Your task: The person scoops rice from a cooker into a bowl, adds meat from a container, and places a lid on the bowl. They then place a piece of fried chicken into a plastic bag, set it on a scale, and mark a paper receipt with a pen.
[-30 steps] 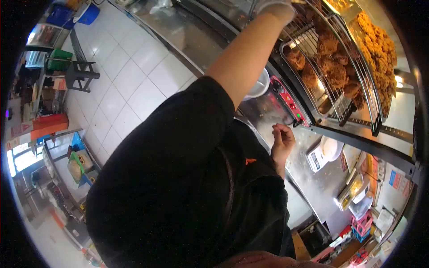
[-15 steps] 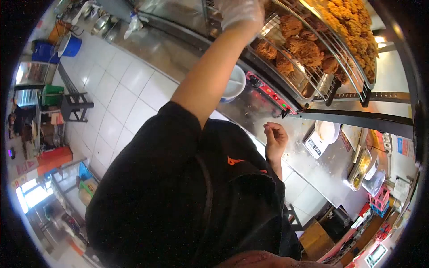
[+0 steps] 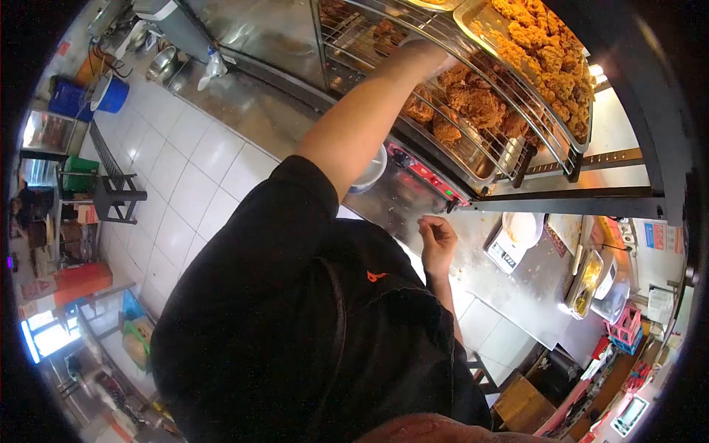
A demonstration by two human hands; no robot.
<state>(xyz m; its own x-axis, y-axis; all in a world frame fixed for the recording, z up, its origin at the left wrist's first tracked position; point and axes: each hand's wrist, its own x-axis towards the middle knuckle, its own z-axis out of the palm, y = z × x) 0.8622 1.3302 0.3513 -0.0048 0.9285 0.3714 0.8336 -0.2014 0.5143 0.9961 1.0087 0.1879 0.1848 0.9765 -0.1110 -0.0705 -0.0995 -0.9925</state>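
Observation:
My left hand [image 3: 428,59], in a clear plastic glove, reaches under the upper wire rack [image 3: 509,96] of a warming cabinet. Its fingers are hidden behind the rack bars, so I cannot see whether they hold anything. Close to it, pieces of brown fried chicken [image 3: 473,100] lie in the lower part of the cabinet. Above them, a metal tray [image 3: 473,33] is heaped with golden fried chicken [image 3: 550,48]. My bare right hand [image 3: 439,240] hovers by the counter edge, fingers curled together with nothing visible in them.
A red control panel [image 3: 428,175] runs along the cabinet base, beside a round white-lidded tub [image 3: 369,173]. On the steel counter [image 3: 473,284] stand a scale [image 3: 504,252] with a white bowl [image 3: 524,227] and a food container [image 3: 587,280]. A black stool [image 3: 118,196] is on the tiled floor.
My left hand has gone deeper into the cabinet, under the rack, and its fingers are now covered. The view has shifted slightly. My right hand keeps its curled shape.

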